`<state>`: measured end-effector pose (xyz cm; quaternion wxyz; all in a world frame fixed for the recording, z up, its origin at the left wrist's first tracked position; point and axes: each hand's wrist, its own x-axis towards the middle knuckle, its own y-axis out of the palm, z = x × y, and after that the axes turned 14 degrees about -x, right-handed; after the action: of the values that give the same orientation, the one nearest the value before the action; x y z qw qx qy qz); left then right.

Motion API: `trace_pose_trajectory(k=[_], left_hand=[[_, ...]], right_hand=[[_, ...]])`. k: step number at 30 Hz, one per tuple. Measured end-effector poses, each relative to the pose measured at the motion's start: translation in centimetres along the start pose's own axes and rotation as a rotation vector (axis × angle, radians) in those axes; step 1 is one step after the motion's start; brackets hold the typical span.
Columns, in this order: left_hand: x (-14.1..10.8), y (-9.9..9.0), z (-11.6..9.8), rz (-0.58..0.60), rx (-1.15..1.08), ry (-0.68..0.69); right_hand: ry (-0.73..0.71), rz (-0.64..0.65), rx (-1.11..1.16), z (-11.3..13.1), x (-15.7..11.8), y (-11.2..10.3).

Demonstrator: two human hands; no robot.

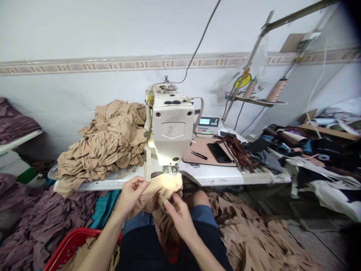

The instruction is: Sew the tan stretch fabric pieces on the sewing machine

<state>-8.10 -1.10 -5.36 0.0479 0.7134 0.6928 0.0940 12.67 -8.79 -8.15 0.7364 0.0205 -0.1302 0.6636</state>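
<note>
A piece of tan fabric hangs at the front edge of the white sewing table, its top lit under the needle area of a white sewing machine. On its left side my left hand pinches the cloth with bent fingers. Lower right of the needle, my right hand grips the same cloth between thumb and fingers. Part of the fabric drops between the knees.
A heap of tan cloth covers the table's left. Right of the machine are snips, a black phone and a control box. A red basket and tan garments lie below; thread cones stand right.
</note>
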Motion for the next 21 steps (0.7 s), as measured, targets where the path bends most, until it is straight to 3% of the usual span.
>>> trace_pose_trajectory(k=[2,4,6,8,13,15,18,21], left_hand=[[-0.5,0.7,0.4,-0.026,-0.041,-0.033],[-1.3,1.3,0.9,-0.029,-0.075,-0.077],[-2.2,1.6,1.5,0.009,-0.08,-0.111],[-3.0,1.5,2.1,0.078,-0.047,-0.133],[-4.5,0.6,2.6,0.392,0.082,-0.135],[-5.2,1.0,2.3,0.417,0.108,-0.096],[-6.5,2.9,2.0,0.428,0.16,-0.109],[-7.8,5.6,2.4,0.684,0.192,-0.263]], right_hand=[[0.059,0.094,0.092,0.7,0.6,1.0],[0.085,0.08,0.103,1.1,0.9,1.1],[0.091,0.037,0.044,1.4,0.9,0.5],[0.113,0.075,-0.011,1.5,0.8,-0.9],[0.161,0.498,-0.135,3.0,1.1,-6.1],[0.094,0.687,-0.268,4.0,1.5,-8.0],[-0.064,0.869,-0.548,5.2,2.0,-9.4],[-0.135,1.006,-0.702,6.0,2.2,-9.5]])
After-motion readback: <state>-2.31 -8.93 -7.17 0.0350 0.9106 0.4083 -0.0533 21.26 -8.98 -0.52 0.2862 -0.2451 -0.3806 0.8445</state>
